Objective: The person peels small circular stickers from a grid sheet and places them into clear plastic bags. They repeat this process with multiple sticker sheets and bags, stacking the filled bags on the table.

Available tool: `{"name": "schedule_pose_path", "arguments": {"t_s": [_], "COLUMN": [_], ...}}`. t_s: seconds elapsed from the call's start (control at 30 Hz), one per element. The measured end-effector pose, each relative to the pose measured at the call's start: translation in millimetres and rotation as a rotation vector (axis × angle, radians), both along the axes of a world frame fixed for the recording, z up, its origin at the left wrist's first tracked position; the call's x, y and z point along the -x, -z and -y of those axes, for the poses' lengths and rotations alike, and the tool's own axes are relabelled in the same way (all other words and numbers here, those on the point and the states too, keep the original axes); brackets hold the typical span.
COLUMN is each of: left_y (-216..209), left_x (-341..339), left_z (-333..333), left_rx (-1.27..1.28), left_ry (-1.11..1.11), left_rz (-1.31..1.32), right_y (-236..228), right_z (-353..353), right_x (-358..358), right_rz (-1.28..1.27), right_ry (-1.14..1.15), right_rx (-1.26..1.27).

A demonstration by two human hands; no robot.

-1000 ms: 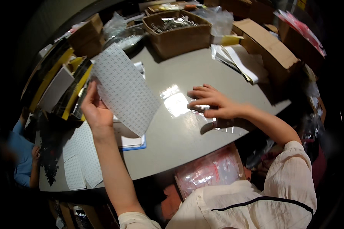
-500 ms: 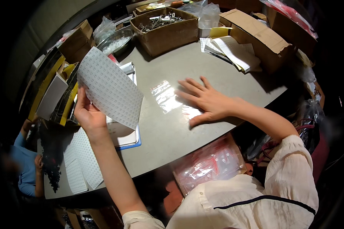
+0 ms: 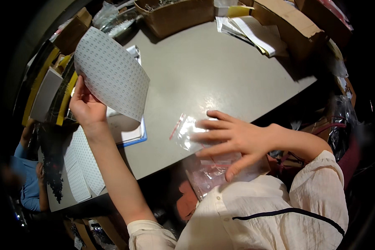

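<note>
Raised over the left side of the table, my left hand point(image 3: 88, 109) grips a curved sheet of small round printed stickers point(image 3: 112, 75) by its lower left edge. My right hand point(image 3: 248, 139) is spread, palm down, at the table's near edge. Under and beside its fingertips lies a clear zip bag point(image 3: 185, 132) with a red strip; the fingers partly cover it and are slightly blurred. Just below the edge, a box of clear zip bags with red strips point(image 3: 208, 177) sits against my body, partly hidden by that hand.
More sticker sheets point(image 3: 81, 160) and a blue-edged clipboard point(image 3: 134, 139) lie at the left. A brown box of metal parts point(image 3: 177, 21), papers point(image 3: 254, 35) and a cardboard box point(image 3: 293, 37) line the back. At far left, a person in blue point(image 3: 29, 179) works beside dark small pieces point(image 3: 53, 175).
My right hand has slid toward me to the near edge, and the clear bags have shifted with it. My left hand still holds the sticker sheet. The view has tilted downward.
</note>
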State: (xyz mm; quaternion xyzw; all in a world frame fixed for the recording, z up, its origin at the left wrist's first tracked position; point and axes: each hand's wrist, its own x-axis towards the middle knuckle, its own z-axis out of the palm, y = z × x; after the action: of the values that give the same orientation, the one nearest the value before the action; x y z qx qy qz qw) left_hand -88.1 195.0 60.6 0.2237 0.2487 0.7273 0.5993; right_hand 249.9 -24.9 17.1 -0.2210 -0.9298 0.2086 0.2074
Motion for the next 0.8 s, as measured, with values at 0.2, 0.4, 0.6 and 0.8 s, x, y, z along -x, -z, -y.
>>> {"name": "schedule_pose_path", "arguments": {"t_s": [0.2, 0.4, 0.6, 0.8], "left_y": [8.7, 5.0, 12.3, 11.3], "left_x": [3.3, -18.8, -8.6, -31.2], "left_z": [-6.0, -0.3, -6.8, 6.6], "left_rx": [-0.028, 0.0, -0.034, -0.011], "left_ry": [0.085, 0.084, 0.17, 0.151], "left_rz": [-0.054, -0.062, -0.053, -0.03], "right_y": [27.7, 105.5, 132.8, 98.6], "right_z": [58.5, 78.1, 84.7, 85.6], "right_x": [-13.1, -10.8, 7.3, 8.3], "right_rz": [-0.242, 0.255, 0.267, 0.346], "right_ry": [0.033, 0.177, 0.112, 0.176], "right_rx": [0.153, 0.296, 0.143, 0.1]}}
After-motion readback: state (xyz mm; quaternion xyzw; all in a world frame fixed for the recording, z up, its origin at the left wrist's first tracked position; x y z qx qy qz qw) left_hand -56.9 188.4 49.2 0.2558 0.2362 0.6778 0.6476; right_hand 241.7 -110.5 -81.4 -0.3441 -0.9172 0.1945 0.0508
